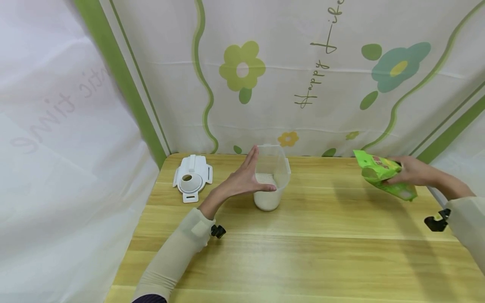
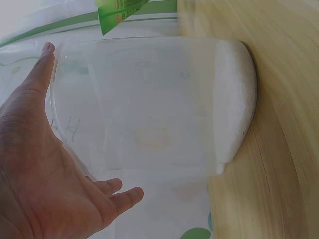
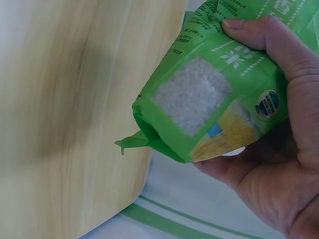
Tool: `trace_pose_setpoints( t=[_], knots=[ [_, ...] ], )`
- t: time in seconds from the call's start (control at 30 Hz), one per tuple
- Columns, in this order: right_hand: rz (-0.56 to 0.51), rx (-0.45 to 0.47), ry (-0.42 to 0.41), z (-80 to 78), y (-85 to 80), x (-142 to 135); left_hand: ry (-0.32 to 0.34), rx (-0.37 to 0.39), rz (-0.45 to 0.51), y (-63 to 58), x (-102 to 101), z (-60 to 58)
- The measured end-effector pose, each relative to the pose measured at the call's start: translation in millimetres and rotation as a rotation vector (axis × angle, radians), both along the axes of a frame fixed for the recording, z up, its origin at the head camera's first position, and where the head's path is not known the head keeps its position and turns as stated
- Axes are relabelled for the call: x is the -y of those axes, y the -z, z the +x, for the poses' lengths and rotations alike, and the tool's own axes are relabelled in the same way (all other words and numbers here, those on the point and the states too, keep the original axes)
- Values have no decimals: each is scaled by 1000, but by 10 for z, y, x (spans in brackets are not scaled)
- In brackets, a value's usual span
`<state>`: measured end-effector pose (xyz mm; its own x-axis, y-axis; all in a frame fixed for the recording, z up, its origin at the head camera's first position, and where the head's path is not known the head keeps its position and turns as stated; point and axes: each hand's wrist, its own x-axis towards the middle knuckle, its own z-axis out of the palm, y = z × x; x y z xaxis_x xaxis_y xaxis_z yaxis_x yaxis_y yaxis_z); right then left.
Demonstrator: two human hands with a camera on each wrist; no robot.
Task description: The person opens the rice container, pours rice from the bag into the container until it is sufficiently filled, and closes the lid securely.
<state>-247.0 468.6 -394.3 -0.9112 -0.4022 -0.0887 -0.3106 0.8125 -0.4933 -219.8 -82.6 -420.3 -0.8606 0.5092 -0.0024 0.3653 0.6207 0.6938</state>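
A clear plastic container (image 1: 283,168) with a layer of white grains (image 1: 267,198) at its bottom stands upright on the table. My left hand (image 1: 244,179) is spread about its rim on the left, thumb across the near side and straight fingers by the far corner. In the left wrist view the thumb lies along the rim of the container (image 2: 149,99). At the right, my right hand (image 1: 411,170) grips a green rice bag (image 1: 379,168) above the table. White grains show through a window in the bag (image 3: 194,94), which is tilted.
A white lid (image 1: 191,168) with a round raised spout and side clips lies at the table's back left. The wooden table (image 1: 303,261) ends at a patterned curtain (image 1: 288,84) behind, with more curtain on both sides.
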Motion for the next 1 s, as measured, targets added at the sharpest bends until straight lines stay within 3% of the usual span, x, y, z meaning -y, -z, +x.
trace_pose_setpoints(
  t=[0.37, 0.57, 0.8, 1.0],
  knots=[
    [25, -41, -42, -74, -146, 238, 0, 2, -6, -2, 0, 0],
    [45, -21, -54, -108, -214, 365, -3, 9, 0, 3, -9, 0],
    [-6, -66, -123, -130, -278, 508, -5, 11, -1, 2, -9, 4],
    [25, -40, -108, -147, -366, 694, -10, 12, 0, 3, -11, 6]
  ],
)
